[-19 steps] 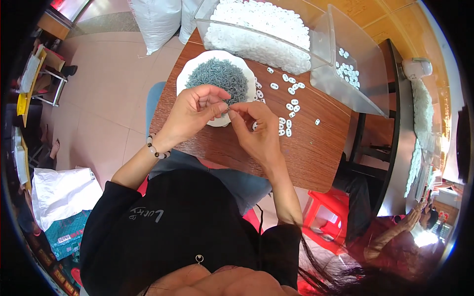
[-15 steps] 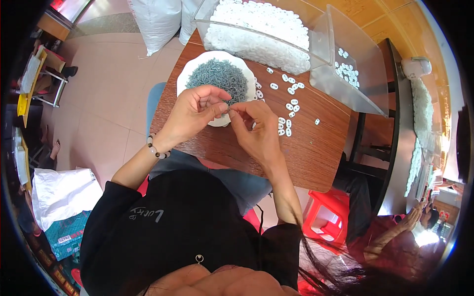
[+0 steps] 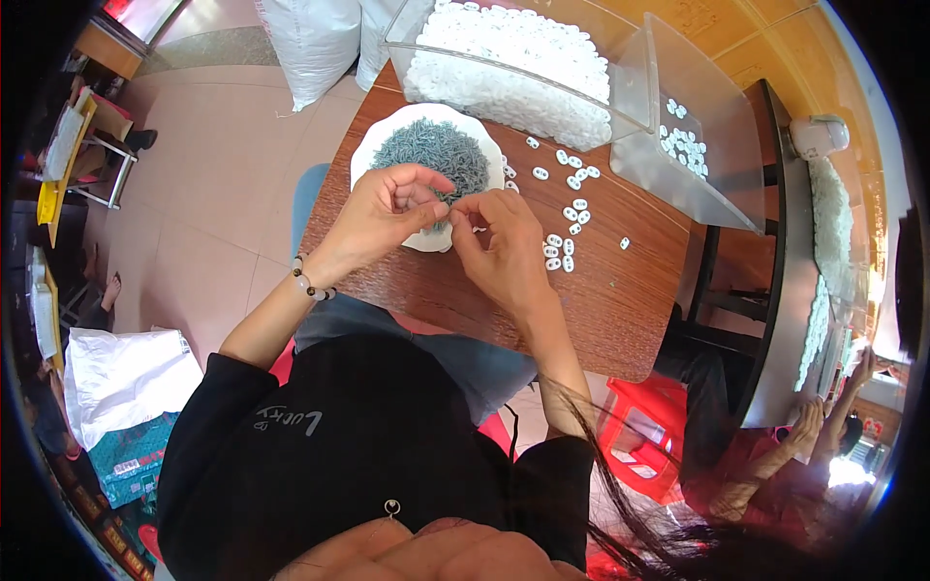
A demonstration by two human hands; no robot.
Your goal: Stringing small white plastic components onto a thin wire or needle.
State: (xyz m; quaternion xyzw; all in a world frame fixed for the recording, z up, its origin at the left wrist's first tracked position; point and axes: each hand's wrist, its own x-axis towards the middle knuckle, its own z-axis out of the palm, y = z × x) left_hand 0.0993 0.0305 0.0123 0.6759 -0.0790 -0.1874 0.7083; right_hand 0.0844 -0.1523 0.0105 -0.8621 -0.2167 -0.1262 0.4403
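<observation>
My left hand (image 3: 387, 215) and my right hand (image 3: 506, 242) meet fingertip to fingertip above the near rim of a white scalloped bowl (image 3: 364, 145). Small grey rod-like pieces (image 3: 426, 150), perhaps screws, are heaped in that bowl. Each hand is curled with thumb and forefinger brought together; whatever sits at the tips is too small to make out. White oval pieces (image 3: 554, 241), each with two dark holes, lie on the brown table (image 3: 601, 320) to the right of my right hand. A few more show partly behind the bowl's right rim.
A clear bin (image 3: 504, 82) full of white pieces stands at the table's back, beside a second clear bin (image 3: 678, 179) holding fewer. A red stool (image 3: 635, 441) is at the lower right, near another person's arms (image 3: 765, 479). White sacks (image 3: 310, 48) stand on the floor behind.
My fingertips have shifted slightly while both hands stay over the bowl's near rim. At the far right, the other person's hands have moved apart, one now raised.
</observation>
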